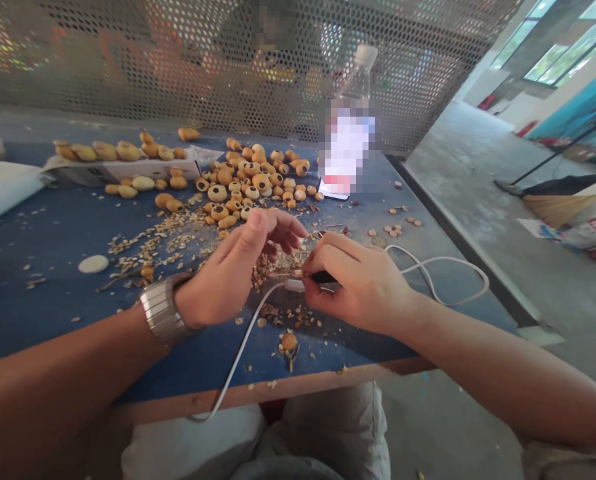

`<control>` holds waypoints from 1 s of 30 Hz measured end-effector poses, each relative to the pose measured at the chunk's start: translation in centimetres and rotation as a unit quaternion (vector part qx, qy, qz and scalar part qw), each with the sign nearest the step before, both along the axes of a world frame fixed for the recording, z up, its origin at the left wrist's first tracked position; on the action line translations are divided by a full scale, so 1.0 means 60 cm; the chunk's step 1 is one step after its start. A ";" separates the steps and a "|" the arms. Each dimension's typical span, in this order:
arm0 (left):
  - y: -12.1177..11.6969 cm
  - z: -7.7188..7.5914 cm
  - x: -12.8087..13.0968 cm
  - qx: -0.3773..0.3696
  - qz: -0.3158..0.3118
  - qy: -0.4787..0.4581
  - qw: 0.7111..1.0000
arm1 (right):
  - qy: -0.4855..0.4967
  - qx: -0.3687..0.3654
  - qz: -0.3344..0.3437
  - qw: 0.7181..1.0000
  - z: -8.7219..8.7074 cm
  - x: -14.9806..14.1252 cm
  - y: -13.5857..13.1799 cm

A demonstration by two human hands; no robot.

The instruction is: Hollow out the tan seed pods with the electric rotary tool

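My right hand pinches a slim dark-handled tool; its thin end points left over the scraps, and its exact kind is unclear. Facing it, my left hand is held with the palm turned inward and the fingers curved and apart, nothing visible in it. Beneath both hands lie seeds and crumbled bits. A white cable passes under the right hand, its plug close to the tool. Just beyond the hands sits a pile of small gourds, many with round dark openings cut in them.
Whole gourds line a low box at back left. Seeds and a white disc lie left. A phone leans by a clear bottle before a perforated metal panel. Small round pieces lie near the right edge.
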State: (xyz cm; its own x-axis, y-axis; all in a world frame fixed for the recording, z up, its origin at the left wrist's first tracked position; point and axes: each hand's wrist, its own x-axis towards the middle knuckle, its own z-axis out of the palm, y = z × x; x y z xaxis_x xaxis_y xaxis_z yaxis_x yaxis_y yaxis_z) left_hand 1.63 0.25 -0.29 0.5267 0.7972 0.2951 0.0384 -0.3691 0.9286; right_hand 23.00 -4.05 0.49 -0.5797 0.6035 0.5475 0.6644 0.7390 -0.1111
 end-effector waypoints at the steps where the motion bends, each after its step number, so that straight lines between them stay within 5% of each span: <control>1: -0.001 0.001 0.002 -0.018 -0.001 -0.022 1.000 | 0.000 0.001 0.004 1.000 0.000 -0.001 -0.001; 8: -0.017 0.018 0.016 -0.030 0.004 -0.064 0.998 | -0.027 -0.008 0.027 0.999 -0.002 -0.015 -0.008; 30: -0.022 -0.003 0.015 -0.036 -0.019 -0.063 0.997 | -0.009 -0.002 0.046 0.999 -0.010 -0.030 -0.011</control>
State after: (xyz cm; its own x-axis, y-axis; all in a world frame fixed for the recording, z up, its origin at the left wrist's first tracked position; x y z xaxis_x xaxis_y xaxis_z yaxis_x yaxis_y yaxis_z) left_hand 2.51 -1.09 -0.47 0.5199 0.7988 0.3029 -0.0922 -0.3000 0.9495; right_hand 21.23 -4.73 -0.14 -0.6427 0.5490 0.5343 0.5957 0.7967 -0.1020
